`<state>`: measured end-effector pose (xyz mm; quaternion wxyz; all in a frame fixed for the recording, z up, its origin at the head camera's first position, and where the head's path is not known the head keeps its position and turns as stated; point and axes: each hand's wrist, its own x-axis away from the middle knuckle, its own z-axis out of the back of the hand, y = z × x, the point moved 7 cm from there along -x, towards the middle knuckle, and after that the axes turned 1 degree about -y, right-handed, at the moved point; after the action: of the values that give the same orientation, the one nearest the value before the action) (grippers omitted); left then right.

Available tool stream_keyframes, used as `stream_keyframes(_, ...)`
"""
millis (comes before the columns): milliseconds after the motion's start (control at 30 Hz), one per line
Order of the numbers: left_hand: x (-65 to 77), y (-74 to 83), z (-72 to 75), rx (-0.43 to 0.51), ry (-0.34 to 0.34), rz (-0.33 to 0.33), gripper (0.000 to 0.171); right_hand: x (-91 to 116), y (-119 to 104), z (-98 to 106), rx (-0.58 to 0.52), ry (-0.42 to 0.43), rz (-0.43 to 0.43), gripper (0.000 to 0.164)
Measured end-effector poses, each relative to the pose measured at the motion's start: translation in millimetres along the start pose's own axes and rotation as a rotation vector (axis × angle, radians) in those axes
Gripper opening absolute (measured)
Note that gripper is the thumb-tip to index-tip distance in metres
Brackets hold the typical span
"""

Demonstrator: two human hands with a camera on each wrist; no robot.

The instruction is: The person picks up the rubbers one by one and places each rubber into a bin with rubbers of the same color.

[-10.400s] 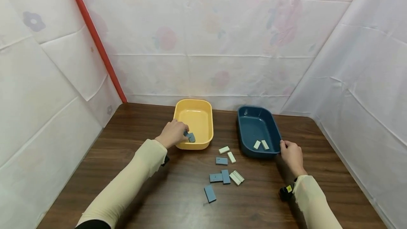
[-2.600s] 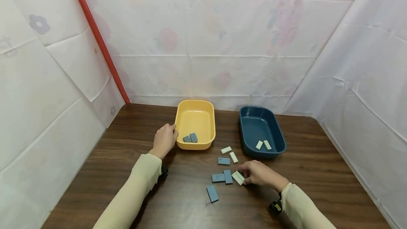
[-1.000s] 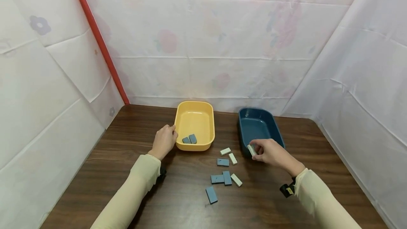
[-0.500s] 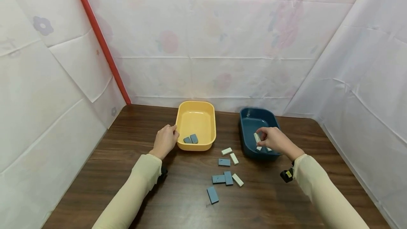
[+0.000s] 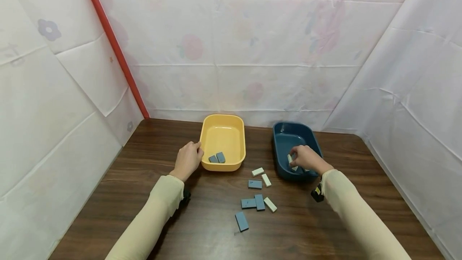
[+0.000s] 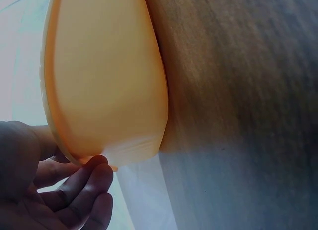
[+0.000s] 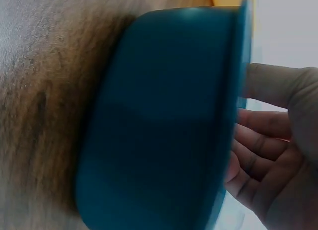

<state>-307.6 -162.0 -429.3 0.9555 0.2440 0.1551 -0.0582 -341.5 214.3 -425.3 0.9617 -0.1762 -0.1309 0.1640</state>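
My left hand (image 5: 187, 160) pinches the left rim of the yellow tray (image 5: 223, 137); the left wrist view shows thumb and fingers on either side of that rim. Two blue-grey blocks (image 5: 220, 157) lie inside at its near end. My right hand (image 5: 307, 159) reaches down into the dark blue tray (image 5: 287, 139), a small white rectangular block (image 5: 290, 158) pinched at its fingertips. White blocks on that tray's floor are partly covered by the hand. From the right wrist, the tray's side wall (image 7: 159, 115) hides the fingertips.
On the brown wooden table (image 5: 202, 228), in front of and between the trays, lie three white blocks (image 5: 270, 204) and several blue-grey blocks (image 5: 242, 221). Two blue-grey ones touch. White patterned sheets (image 5: 231, 51) rise behind and at both sides.
My right hand has taken one white block from the touching pair on the table and brought it up into the blue tray, lowering it there. My left hand has stayed on the yellow rim lately.
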Motion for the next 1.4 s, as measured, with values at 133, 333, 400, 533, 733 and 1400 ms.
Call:
stream_keyframes(133, -0.1, -0.4, -0.4, 0.001, 0.002, 0.002, 0.033, -6, 1, -8, 0.043, -0.012, -0.009, 0.036)
stream_keyframes(333, 1.3, 1.8, 1.1, 0.006, 0.022, -0.016, 0.031, -11, 7, -20, 0.086, -0.052, -0.041, 0.031)
stream_keyframes(400, 1.7, 2.4, 1.7, 0.007, 0.024, -0.018, 0.031, -12, 8, -24, 0.087, -0.063, -0.045, 0.029)
stream_keyframes(533, 1.6, 2.4, 2.3, 0.006, 0.021, -0.015, 0.031, -13, 9, -28, 0.085, -0.066, -0.055, 0.026)
stream_keyframes(733, 0.6, 1.2, 2.8, 0.000, 0.007, 0.004, 0.032, -14, 7, -27, 0.092, -0.048, -0.043, 0.026)
stream_keyframes(1400, 0.4, -0.1, 0.4, 0.010, -0.019, 0.021, 0.033, 13, 2, 3, -0.077, 0.094, 0.051, 0.025)
